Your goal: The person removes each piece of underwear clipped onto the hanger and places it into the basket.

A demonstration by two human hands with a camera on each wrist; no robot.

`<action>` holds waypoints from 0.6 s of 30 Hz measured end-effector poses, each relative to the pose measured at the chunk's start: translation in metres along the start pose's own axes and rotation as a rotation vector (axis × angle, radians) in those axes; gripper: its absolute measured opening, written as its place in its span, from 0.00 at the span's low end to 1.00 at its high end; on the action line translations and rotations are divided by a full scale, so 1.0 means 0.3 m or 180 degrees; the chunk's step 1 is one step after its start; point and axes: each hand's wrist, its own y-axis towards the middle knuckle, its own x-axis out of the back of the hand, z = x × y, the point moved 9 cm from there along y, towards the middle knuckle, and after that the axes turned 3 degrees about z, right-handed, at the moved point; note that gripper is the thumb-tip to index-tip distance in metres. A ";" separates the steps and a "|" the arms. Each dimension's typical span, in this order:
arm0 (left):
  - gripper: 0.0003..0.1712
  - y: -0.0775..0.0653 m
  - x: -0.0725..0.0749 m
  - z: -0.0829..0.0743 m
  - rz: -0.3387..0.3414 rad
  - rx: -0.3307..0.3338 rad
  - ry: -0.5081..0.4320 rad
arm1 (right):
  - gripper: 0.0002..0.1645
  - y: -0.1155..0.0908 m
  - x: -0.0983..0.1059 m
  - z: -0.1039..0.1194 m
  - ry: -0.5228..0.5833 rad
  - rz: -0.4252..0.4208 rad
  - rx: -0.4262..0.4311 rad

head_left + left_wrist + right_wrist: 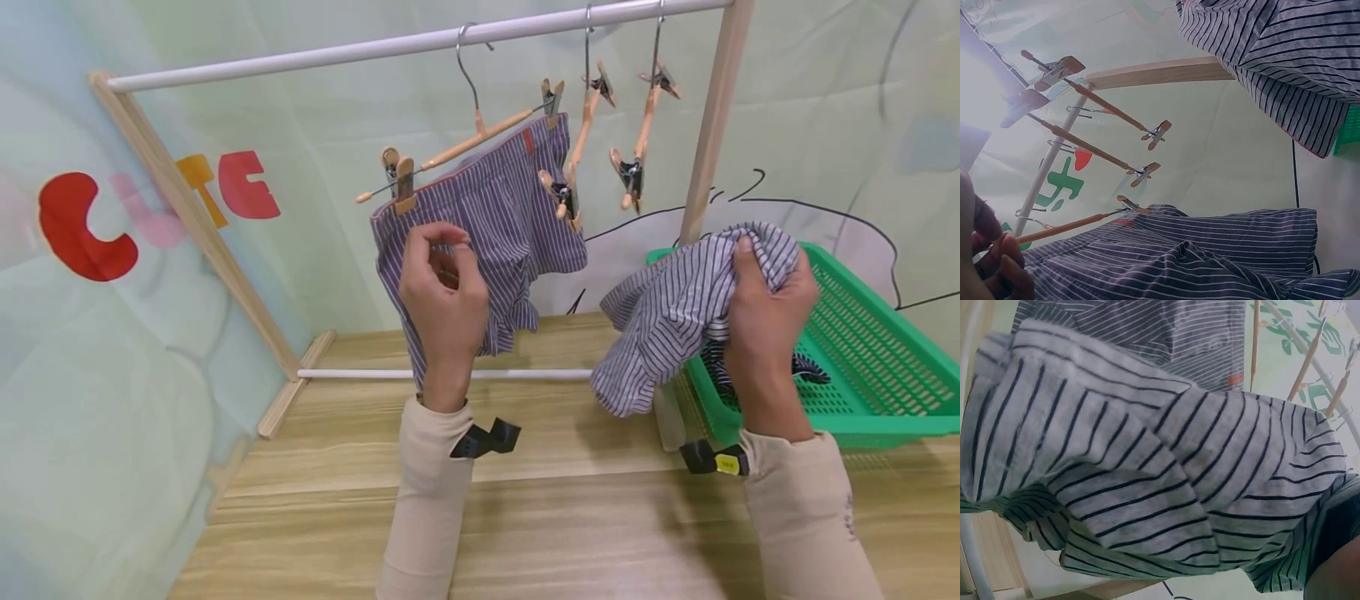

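Tabletop (337,517), wood-grained, carrying one garment rack (716,117) with wooden ends and a white top rod (330,57); its left foot stands near the tabletop's back left corner. One pair of dark striped shorts (495,208), hung from the rod above the tabletop's back edge, waistband gripped at both ends by the clips of a hanger (461,148), a small red tag (529,142) near the right clip. Two further hangers (581,154) (647,125), bare, with clips at each end, on the same rod to the right of the shorts. Your left hand (446,292): in front of the shorts, below the left clip, fingers bent in toward the thumb; whether they pinch or touch the fabric, you cannot tell from these views. Your right hand (768,325): pinching a light garment with dark stripes (663,325) between thumb and fingers, raised over the tabletop's back right part, the cloth drooping to the left, partly before a green basket (892,350). Basket: on the tabletop toward its right edge, containing one dark striped cloth (810,368), partly hidden behind your right wrist.
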 end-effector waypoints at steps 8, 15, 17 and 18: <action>0.06 0.002 -0.002 0.000 0.0015 0.0015 0.0004 | 0.13 0.016 0.043 0.014 -0.0068 -0.0321 -0.0030; 0.06 0.003 -0.003 0.000 0.0013 0.0019 0.0023 | 0.13 0.033 0.070 0.020 0.0107 -0.0454 0.0000; 0.06 0.004 -0.003 -0.002 0.0007 0.0011 0.0015 | 0.12 0.037 0.079 0.022 0.0202 -0.0500 0.0013; 0.06 0.004 -0.003 -0.002 0.0006 0.0009 0.0009 | 0.12 0.039 0.084 0.024 0.0263 -0.0532 0.0033</action>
